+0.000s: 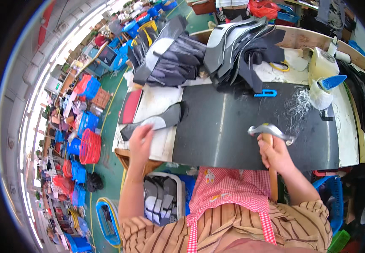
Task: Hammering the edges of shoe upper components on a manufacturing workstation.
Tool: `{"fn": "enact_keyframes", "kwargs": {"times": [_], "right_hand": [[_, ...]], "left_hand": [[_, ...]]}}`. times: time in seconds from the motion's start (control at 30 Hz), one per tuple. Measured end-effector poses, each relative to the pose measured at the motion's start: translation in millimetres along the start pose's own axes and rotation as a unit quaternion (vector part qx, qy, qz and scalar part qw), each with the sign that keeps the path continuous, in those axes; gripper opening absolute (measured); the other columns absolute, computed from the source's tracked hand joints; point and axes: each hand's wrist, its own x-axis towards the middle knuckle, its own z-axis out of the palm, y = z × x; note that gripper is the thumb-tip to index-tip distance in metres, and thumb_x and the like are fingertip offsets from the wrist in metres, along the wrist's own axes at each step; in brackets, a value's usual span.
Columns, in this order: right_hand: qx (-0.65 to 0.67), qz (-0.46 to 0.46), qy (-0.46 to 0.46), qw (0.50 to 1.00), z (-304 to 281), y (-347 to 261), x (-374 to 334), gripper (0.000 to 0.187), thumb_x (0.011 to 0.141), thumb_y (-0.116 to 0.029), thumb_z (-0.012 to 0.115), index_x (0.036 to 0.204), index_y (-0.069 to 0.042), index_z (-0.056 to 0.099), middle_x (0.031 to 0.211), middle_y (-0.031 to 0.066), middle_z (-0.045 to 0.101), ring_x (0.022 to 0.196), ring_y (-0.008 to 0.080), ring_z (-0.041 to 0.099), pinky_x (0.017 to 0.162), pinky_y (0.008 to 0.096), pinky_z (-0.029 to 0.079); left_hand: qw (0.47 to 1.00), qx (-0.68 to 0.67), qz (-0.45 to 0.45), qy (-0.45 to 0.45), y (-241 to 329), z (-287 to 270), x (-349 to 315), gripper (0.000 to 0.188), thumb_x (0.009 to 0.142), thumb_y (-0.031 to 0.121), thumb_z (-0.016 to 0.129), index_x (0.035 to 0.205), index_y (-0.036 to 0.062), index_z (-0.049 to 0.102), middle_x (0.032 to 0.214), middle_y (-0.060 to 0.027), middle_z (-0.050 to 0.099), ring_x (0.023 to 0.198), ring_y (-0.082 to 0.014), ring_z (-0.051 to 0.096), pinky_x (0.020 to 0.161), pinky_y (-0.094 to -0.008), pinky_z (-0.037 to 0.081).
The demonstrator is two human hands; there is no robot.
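Over the black mat (243, 116), the right hand (274, 152) grasps the likely head-heavy hammer (271, 130), best held by its handle (274, 183); whether the left hand (141, 142) grips is unclear.

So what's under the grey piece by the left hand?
White tabletop shows around the grey piece, whose right end reaches the black mat. Anything directly beneath is covered; the left hand also hides part of it.

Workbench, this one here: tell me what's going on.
The person's right hand grips a hammer by its wooden handle, over a black mat. The left hand is at a flat grey-and-black piece; whether it presses down is unclear. Beyond lie a left pile and a right pile of dark pieces.
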Motion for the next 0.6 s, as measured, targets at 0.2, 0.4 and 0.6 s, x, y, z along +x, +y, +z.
{"fn": "enact_keyframes", "kwargs": {"times": [0.2,0.4,0.6], "right_hand": [[-0.050,0.007,-0.027,0.998,2.6,1.4,-6.0,0.023,0.099,-0.019,0.060,0.116,-0.003,0.054,0.076,-0.0027,0.052,0.061,0.0044,0.048,0.054,0.0233,0.042],[-0.031,0.005,-0.019,0.999,10.0,0.7,-11.2,0.019,0.097,-0.012,0.062,0.113,-0.003,0.056,0.080,-0.0022,0.054,0.070,0.0033,0.046,0.060,0.0233,0.041],[-0.062,0.030,-0.037,0.997,3.3,9.0,-4.9,0.024,0.097,-0.017,0.062,0.116,-0.004,0.055,0.070,-0.0038,0.052,0.056,0.0046,0.047,0.050,0.0242,0.040]], "left_hand": [[0.985,-0.052,0.163,-0.017,105.0,148.7,218.6,0.026,0.095,0.019,0.063,0.110,-0.0009,0.069,0.105,-0.0143,0.069,0.100,-0.0240,0.067,0.087,-0.0321,0.052],[0.998,0.043,-0.051,0.010,121.8,212.0,349.4,0.065,0.092,0.050,0.053,0.113,-0.0103,0.064,0.114,-0.0337,0.064,0.113,-0.0444,0.061,0.098,-0.0471,0.047],[0.938,-0.278,-0.147,-0.145,141.1,183.0,343.1,0.047,0.078,0.031,0.082,0.105,-0.0048,0.069,0.100,-0.0169,0.072,0.093,-0.0262,0.070,0.081,-0.0396,0.054]]}}
